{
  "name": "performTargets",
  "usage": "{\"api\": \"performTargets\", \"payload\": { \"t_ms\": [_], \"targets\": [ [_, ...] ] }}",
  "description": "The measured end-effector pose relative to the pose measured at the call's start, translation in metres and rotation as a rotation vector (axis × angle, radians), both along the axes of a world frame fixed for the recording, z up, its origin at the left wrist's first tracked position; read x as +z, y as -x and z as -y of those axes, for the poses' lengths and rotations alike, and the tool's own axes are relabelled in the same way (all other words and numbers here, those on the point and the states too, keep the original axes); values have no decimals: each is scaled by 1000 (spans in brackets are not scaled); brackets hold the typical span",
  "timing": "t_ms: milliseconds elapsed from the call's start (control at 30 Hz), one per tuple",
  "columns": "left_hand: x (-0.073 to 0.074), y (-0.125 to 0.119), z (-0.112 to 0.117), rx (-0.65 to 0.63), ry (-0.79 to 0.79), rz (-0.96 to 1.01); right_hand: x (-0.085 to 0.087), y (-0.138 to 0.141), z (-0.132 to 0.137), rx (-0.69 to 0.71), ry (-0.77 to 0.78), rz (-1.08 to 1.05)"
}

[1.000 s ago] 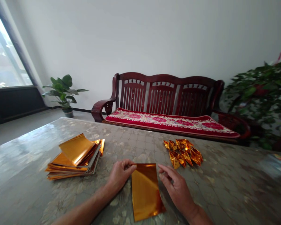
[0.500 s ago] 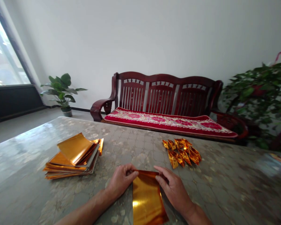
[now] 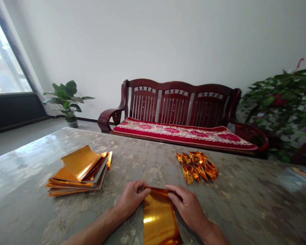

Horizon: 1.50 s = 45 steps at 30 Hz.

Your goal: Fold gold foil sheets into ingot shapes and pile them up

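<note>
A gold foil sheet [image 3: 159, 221] lies on the table in front of me, running toward the lower edge of the view. My left hand [image 3: 131, 199] pinches its far left corner. My right hand [image 3: 187, 206] pinches its far right corner, and the far edge curls up a little between them. To the left sits a stack of gold foil sheets [image 3: 78, 172] with its top sheet bent upward. Behind my right hand lies a pile of folded gold foil pieces [image 3: 197, 166].
The patterned glossy table [image 3: 244, 204] fills the foreground. Behind it stands a dark red wooden bench [image 3: 178, 105] with a red floral cushion. A potted plant [image 3: 67, 100] is at the back left, a leafy plant [image 3: 283, 105] at the right, a window at far left.
Both hands closed onto the sheet's far corners and drew the sheet toward me; its far edge has lifted and started to curl.
</note>
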State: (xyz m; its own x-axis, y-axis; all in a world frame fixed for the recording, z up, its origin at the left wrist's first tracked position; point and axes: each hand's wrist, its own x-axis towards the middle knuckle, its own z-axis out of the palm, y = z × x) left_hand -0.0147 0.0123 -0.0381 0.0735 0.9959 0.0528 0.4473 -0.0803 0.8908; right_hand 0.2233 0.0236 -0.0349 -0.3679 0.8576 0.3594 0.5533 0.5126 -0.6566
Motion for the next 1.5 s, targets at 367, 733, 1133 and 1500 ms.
{"api": "performTargets", "payload": {
  "t_ms": [367, 733, 1133, 1500],
  "targets": [
    [-1, 0, 0, 2, -4, 3, 1, 2, -1, 21, -5, -1],
    [1, 0, -1, 6, -13, -9, 3, 3, 1, 11, 20, 1],
    [9, -1, 9, 140, -112, 140, -4, 6, 3, -80, 393, -430],
    [19, 13, 25, -11, -634, -6, 11, -9, 9, 49, -155, -207]
  ]
}}
